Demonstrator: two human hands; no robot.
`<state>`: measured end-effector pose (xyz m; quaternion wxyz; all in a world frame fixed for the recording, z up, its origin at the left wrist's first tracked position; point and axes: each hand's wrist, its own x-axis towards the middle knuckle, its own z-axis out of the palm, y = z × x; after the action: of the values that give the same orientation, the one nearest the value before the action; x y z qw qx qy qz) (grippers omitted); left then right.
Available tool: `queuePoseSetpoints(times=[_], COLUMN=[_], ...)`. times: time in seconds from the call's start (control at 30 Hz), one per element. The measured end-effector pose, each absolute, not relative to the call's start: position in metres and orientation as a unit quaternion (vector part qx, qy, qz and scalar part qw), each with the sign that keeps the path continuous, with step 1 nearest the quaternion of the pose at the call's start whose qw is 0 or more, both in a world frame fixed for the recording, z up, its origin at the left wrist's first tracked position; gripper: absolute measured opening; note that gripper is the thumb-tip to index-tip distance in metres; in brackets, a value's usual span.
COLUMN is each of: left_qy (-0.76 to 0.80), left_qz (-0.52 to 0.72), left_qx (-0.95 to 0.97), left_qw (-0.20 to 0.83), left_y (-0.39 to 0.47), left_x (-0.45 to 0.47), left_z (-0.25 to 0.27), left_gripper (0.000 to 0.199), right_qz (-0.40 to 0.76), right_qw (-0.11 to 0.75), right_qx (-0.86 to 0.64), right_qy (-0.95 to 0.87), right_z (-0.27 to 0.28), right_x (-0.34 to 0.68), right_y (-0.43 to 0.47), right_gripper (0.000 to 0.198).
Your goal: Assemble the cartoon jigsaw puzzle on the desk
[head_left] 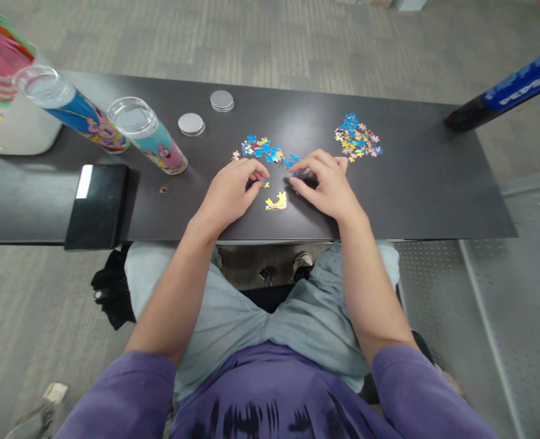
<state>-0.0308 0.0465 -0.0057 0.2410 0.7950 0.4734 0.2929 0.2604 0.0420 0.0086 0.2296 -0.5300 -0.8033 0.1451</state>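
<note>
My left hand [234, 190] pinches a small blue and yellow puzzle piece [265, 183] between thumb and fingertips. Just right of it on the dark table lies a joined yellow section of puzzle [276, 201]. On the other side, my right hand [325, 182] hovers low with curved fingers, the thumb apart from the index finger and nothing visible held between them. Its fingertips are beside loose puzzle pieces [270, 151], mostly blue and yellow, spread in a band beyond both hands. What lies under the right palm is partly hidden.
A second puzzle pile [358, 138] lies right of my right hand. To the left stand two clear-topped tubes, one pink and teal [160, 146], one blue [86, 119], near a black tablet [98, 206]. Round lids [191, 124] lie behind. A Pepsi bottle [503, 91] stands far right.
</note>
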Motion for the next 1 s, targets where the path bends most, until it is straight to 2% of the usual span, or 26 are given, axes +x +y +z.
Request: queuePoseSetpoints(times=[0.23,0.4,0.57,0.7,0.83,1.0], left_qy=[0.480,0.497,0.496,0.505,0.509,0.509], left_qz=[0.363,0.420,0.437,0.449,0.445,0.430], left_qx=[0.769,0.732,0.719,0.704,0.702,0.711], left_qw=[0.218,0.203,0.215,0.219,0.224,0.224], left_y=[0.048,0.051,0.053,0.054,0.054,0.053], left_x=[-0.039,-0.051,-0.053,-0.053,-0.055,-0.055], left_z=[-0.005,-0.010,-0.014,-0.016,-0.017,-0.018], left_gripper=[0.028,0.025,0.024,0.024,0.025,0.019], right_qz=[0.173,0.184,0.228,0.328,0.373,0.391], right_qw=[0.192,0.181,0.202,0.248,0.323,0.340], right_qx=[-0.480,-0.464,-0.465,-0.432,-0.440,-0.441], right_qy=[-0.839,-0.848,-0.831,-0.803,-0.750,-0.733], right_z=[0.017,0.017,0.015,0.013,0.010,0.007], right_x=[0.218,0.203,0.205,0.219,0.247,0.270], right_y=[0.057,0.066,0.068,0.073,0.079,0.076], right_gripper=[0.027,0.019,0.011,0.005,0.018,0.031])
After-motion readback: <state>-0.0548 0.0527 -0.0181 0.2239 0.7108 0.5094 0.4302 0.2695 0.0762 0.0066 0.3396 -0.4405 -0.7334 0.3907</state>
